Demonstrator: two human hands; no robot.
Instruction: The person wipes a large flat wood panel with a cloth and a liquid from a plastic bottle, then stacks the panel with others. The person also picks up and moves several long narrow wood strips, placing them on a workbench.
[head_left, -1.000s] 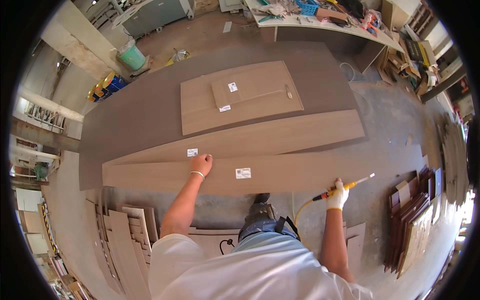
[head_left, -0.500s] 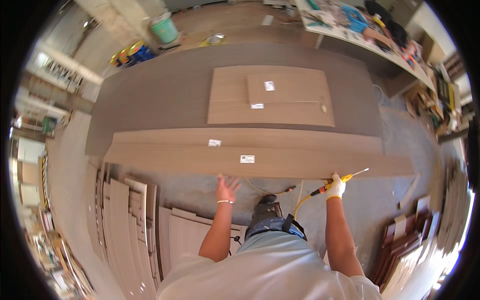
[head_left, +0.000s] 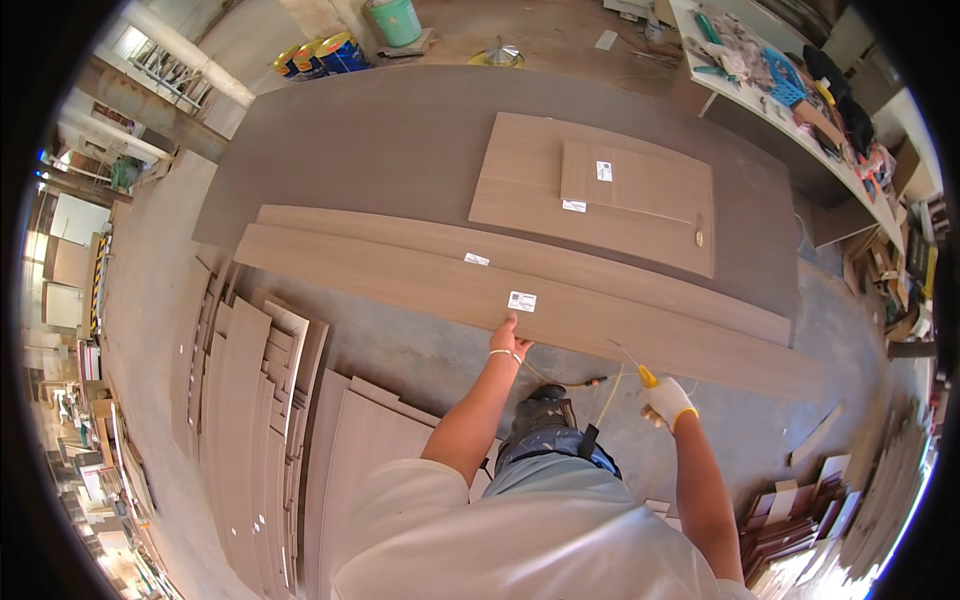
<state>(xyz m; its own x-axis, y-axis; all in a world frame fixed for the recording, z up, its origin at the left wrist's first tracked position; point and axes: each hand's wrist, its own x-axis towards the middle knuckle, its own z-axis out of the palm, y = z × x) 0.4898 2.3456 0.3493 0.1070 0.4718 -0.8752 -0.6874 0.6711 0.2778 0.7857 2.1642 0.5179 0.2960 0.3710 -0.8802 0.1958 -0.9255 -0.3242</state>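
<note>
My bare left hand (head_left: pixel 511 341) grips the near edge of a long brown board (head_left: pixel 420 287), its thumb on top just below a white label and its fingers hidden underneath. In my right hand (head_left: pixel 668 402), which wears a white glove, is a yellow air blow gun (head_left: pixel 647 376). Its thin nozzle points up and left toward the board's near edge. A second long board (head_left: pixel 600 268) lies just behind the first, partly covered by it. Both rest along the near side of a large dark panel (head_left: pixel 370 140).
Smaller panels (head_left: pixel 510 195) lie stacked on the dark panel. Brown boards (head_left: pixel 235 400) stand below left. A yellow hose (head_left: pixel 606 400) hangs near my legs. A cluttered bench (head_left: pixel 740 88) stands far right; cans (head_left: pixel 340 52) and a green bucket (head_left: pixel 395 22) are at the back.
My left hand has gone from open below the board to gripping its near edge. The blow gun has swung from pointing right to pointing up-left. The view has turned.
</note>
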